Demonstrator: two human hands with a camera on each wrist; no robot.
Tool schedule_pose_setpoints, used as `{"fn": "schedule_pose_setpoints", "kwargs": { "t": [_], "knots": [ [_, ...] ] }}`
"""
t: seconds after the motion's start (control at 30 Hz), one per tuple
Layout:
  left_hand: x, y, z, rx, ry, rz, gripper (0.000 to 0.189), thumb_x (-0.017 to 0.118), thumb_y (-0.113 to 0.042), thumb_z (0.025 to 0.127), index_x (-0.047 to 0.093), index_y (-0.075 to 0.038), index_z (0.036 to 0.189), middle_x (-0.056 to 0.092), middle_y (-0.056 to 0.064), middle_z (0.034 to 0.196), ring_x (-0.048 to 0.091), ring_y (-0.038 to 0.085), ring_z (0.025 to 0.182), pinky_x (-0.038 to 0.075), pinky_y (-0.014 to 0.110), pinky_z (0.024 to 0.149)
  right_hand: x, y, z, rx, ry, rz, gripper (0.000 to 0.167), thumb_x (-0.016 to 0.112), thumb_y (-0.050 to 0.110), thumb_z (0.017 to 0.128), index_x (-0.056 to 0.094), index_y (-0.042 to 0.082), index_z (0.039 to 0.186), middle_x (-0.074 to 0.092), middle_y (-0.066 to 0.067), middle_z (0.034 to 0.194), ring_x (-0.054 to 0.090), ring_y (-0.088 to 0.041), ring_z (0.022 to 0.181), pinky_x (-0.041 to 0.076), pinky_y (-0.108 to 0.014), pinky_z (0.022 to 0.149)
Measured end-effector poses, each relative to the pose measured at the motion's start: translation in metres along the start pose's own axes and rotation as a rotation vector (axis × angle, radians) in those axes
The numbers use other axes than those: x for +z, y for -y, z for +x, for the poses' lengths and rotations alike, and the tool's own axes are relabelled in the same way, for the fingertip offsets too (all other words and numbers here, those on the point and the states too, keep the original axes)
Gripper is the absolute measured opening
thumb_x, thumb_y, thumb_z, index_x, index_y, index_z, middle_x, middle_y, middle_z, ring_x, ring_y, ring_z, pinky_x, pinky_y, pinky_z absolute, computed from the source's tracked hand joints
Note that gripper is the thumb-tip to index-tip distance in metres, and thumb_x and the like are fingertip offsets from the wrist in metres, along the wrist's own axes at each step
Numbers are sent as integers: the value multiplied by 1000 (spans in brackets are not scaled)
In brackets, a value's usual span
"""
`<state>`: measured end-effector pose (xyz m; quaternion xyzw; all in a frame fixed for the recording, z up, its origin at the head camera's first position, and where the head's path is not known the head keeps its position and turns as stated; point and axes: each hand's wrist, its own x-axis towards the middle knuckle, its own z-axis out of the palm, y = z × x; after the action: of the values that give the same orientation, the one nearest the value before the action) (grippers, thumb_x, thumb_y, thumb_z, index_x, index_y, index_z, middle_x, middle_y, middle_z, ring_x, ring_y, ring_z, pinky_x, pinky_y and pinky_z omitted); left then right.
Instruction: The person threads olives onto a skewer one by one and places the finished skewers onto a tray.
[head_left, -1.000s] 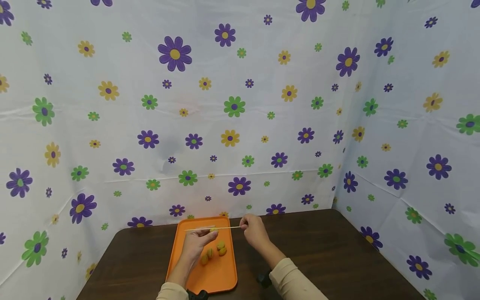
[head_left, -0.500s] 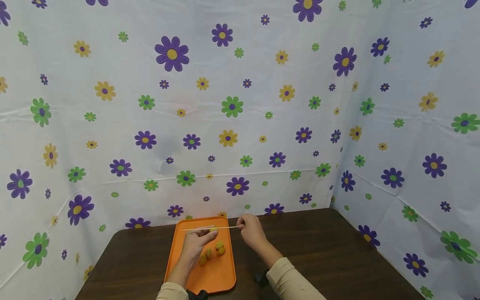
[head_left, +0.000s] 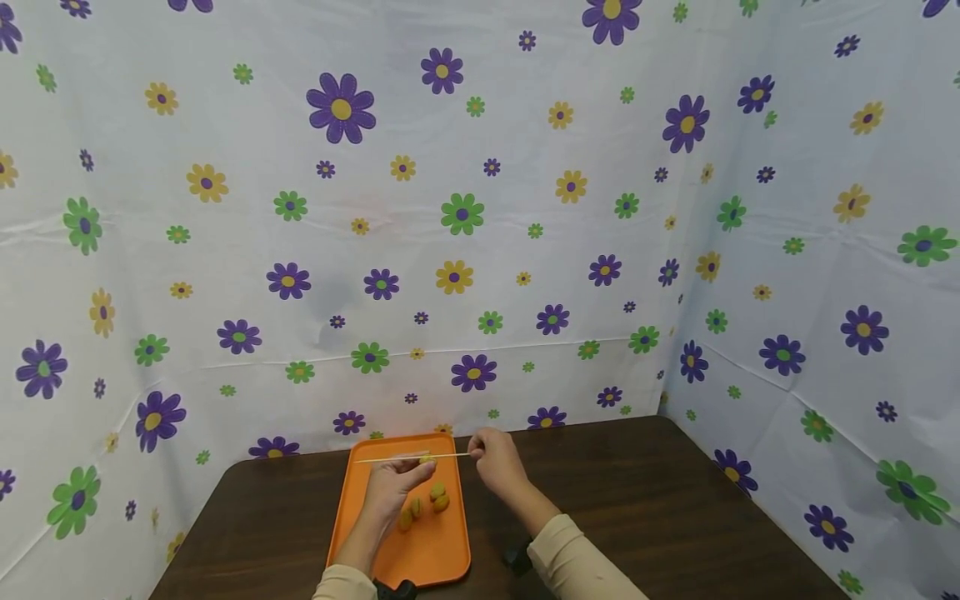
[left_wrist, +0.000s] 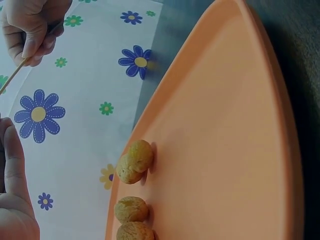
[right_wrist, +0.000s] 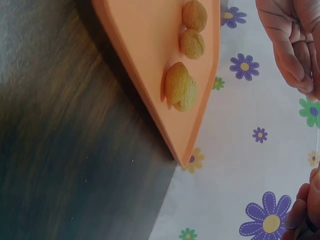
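Observation:
In the head view, my left hand (head_left: 390,487) pinches a small yellow-green oval fruit (head_left: 427,459) between thumb and fingers, above the far part of an orange tray (head_left: 431,562). A thin wooden skewer (head_left: 452,456) runs level through that fruit, its free end sticking out to the left. Right of the tray, my right hand (head_left: 498,462) pinches the skewer's other end. The left wrist view shows this right hand (left_wrist: 37,30) with the skewer (left_wrist: 14,75) between thumb and curled fingers. Loose wrinkled fruits (left_wrist: 141,155) of the same kind lie on the tray in two pairs.
A dark wooden table (head_left: 637,508) carries the tray and extends well to its right. White cloth (head_left: 510,250) printed with flowers hangs behind the table and along its right side. The tray has a raised rim (right_wrist: 135,85).
My right hand has moved slightly left toward the left hand, and the skewer's free end reaches further left past the fruit. The left hand and the loose fruits stay in place.

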<state>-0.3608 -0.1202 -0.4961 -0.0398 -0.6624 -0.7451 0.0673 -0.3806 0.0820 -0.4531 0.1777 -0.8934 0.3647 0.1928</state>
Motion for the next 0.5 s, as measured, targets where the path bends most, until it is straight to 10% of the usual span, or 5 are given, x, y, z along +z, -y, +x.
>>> {"fn": "schedule_pose_setpoints", "kwargs": {
  "t": [0.5],
  "knots": [
    [4, 4, 3, -26, -8, -16, 30, 83, -15, 86, 76, 6, 107, 77, 11, 96, 74, 17, 88, 60, 29, 83, 7, 5, -2, 28, 14, 26, 26, 69, -17, 79, 66, 8, 75, 57, 0, 73, 51, -14, 68, 51, -27, 63]
  ]
}}
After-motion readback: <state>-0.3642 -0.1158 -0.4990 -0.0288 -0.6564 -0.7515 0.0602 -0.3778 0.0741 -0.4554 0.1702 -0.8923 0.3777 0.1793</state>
